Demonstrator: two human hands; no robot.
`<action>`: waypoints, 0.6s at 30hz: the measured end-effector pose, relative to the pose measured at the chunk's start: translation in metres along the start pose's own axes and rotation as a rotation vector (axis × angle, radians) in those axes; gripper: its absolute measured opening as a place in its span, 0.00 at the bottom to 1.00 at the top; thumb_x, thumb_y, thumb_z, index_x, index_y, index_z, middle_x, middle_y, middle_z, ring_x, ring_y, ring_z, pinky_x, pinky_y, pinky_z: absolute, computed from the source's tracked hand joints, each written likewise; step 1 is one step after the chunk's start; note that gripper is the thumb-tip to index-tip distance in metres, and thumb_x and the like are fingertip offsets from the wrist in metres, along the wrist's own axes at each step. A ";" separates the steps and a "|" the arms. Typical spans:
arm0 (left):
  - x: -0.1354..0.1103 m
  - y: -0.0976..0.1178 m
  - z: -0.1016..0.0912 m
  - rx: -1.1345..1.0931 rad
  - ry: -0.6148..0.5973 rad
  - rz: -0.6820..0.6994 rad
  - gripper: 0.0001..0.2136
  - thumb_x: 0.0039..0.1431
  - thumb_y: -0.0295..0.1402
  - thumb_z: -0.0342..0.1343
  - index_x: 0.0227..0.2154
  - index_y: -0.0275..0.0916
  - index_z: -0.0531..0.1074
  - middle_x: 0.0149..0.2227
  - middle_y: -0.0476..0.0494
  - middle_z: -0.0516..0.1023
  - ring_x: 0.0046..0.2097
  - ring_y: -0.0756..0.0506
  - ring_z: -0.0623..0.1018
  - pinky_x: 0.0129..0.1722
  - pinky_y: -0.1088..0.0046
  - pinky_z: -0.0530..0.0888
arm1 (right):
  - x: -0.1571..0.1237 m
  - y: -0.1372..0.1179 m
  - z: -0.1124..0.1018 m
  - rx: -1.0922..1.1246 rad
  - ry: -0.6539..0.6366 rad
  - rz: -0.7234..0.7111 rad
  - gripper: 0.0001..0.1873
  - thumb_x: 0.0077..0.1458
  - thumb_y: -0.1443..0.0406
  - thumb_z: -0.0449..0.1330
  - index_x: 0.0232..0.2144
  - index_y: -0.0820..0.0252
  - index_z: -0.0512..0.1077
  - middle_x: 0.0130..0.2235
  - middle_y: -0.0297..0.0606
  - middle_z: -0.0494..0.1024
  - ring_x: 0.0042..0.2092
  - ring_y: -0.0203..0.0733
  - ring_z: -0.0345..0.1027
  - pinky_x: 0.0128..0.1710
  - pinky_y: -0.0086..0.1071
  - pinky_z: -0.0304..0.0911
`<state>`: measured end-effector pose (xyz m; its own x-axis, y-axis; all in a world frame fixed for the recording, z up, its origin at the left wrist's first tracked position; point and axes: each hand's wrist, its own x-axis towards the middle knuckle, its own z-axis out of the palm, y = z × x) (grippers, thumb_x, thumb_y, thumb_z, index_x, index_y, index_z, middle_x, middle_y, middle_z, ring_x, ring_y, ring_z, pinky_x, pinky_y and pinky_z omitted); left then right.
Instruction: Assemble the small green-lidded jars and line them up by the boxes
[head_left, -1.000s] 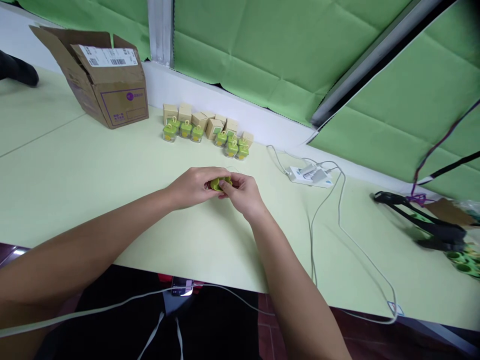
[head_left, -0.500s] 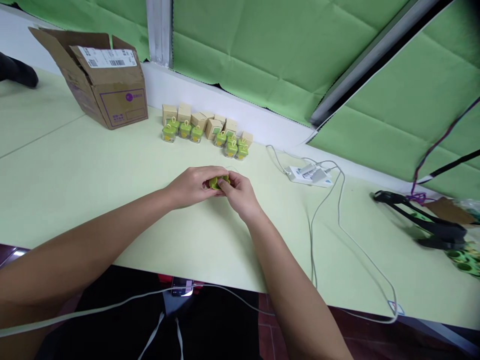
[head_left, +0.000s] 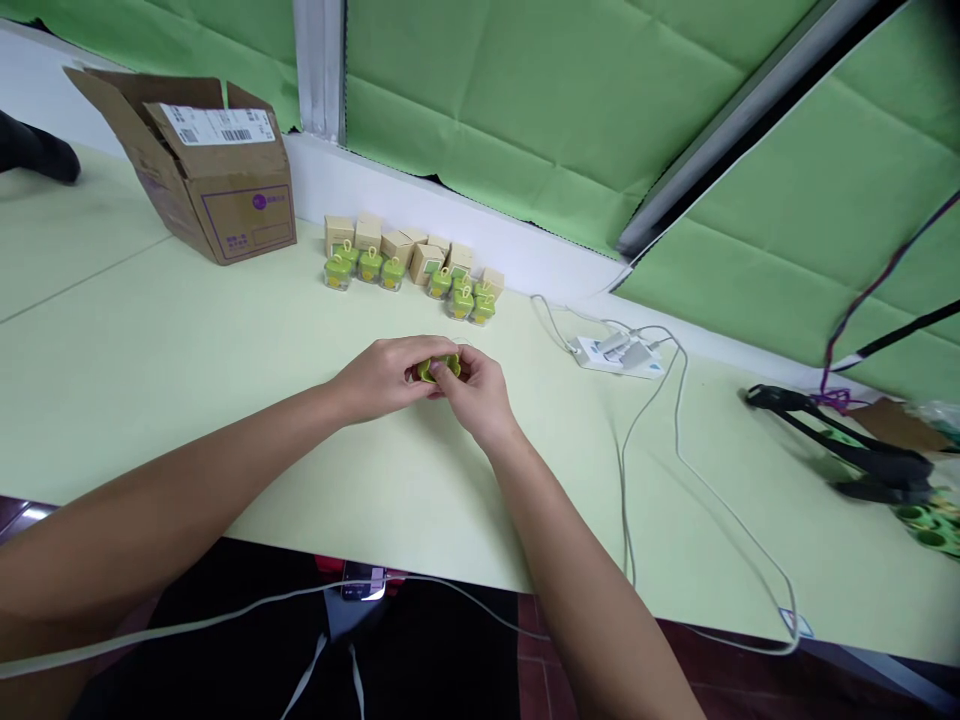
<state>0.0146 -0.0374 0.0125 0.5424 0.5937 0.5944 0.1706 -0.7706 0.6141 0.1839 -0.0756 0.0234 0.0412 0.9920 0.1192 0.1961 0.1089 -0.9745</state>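
Observation:
My left hand [head_left: 380,378] and my right hand [head_left: 476,385] meet over the pale green table [head_left: 187,340], their fingers pinching a small green plastic piece [head_left: 439,369]. Much of that piece is hidden by my fingers, and its exact form cannot be told. Beyond my hands stands a row of small clear cubes with green tops and loop handles [head_left: 391,272]. Several small tan cardboard boxes [head_left: 397,243] are lined up behind them. Neither hand touches the row.
An open cardboard carton [head_left: 232,195] sits at the back left. To the right lie a white power strip [head_left: 616,355] with grey cables and a black clamp stand [head_left: 840,440]. A phone [head_left: 364,583] lies beyond the table's near edge, below my arms.
My hands stay together around the green piece, which shows slightly less between my fingers. The whole view has shifted a little.

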 end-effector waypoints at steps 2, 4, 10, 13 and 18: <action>0.000 0.001 0.000 0.006 0.003 0.013 0.21 0.60 0.25 0.57 0.55 0.46 0.76 0.51 0.49 0.82 0.37 0.52 0.77 0.38 0.76 0.75 | 0.000 -0.001 -0.001 0.000 -0.001 0.000 0.15 0.48 0.54 0.67 0.33 0.58 0.74 0.28 0.31 0.75 0.29 0.37 0.70 0.30 0.35 0.75; 0.000 0.001 0.000 0.012 0.003 0.013 0.21 0.60 0.25 0.57 0.55 0.47 0.76 0.51 0.50 0.82 0.36 0.52 0.76 0.37 0.76 0.75 | -0.001 -0.003 -0.002 0.005 -0.005 0.000 0.15 0.49 0.54 0.67 0.34 0.59 0.75 0.29 0.32 0.76 0.29 0.36 0.70 0.28 0.33 0.73; 0.000 0.002 -0.001 0.044 -0.002 0.013 0.19 0.60 0.27 0.58 0.54 0.45 0.76 0.51 0.49 0.83 0.39 0.51 0.79 0.41 0.74 0.77 | -0.002 -0.004 -0.004 -0.036 -0.058 -0.006 0.13 0.53 0.56 0.64 0.35 0.59 0.75 0.31 0.34 0.77 0.31 0.38 0.71 0.28 0.34 0.75; 0.000 0.002 -0.002 0.053 -0.016 0.014 0.19 0.60 0.27 0.57 0.54 0.45 0.76 0.51 0.49 0.83 0.40 0.50 0.79 0.41 0.74 0.77 | -0.002 -0.002 -0.003 -0.088 -0.051 -0.028 0.12 0.54 0.57 0.62 0.36 0.59 0.75 0.31 0.34 0.76 0.31 0.38 0.70 0.28 0.34 0.75; 0.000 0.001 -0.002 0.052 -0.023 0.006 0.19 0.60 0.26 0.56 0.53 0.44 0.76 0.49 0.49 0.83 0.40 0.50 0.79 0.40 0.74 0.76 | 0.000 0.002 -0.001 -0.100 -0.034 0.000 0.12 0.54 0.57 0.61 0.36 0.59 0.74 0.31 0.34 0.76 0.30 0.38 0.70 0.29 0.35 0.75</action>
<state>0.0132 -0.0380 0.0141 0.5624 0.5840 0.5854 0.2096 -0.7855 0.5823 0.1853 -0.0758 0.0220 0.0082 0.9938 0.1106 0.2927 0.1034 -0.9506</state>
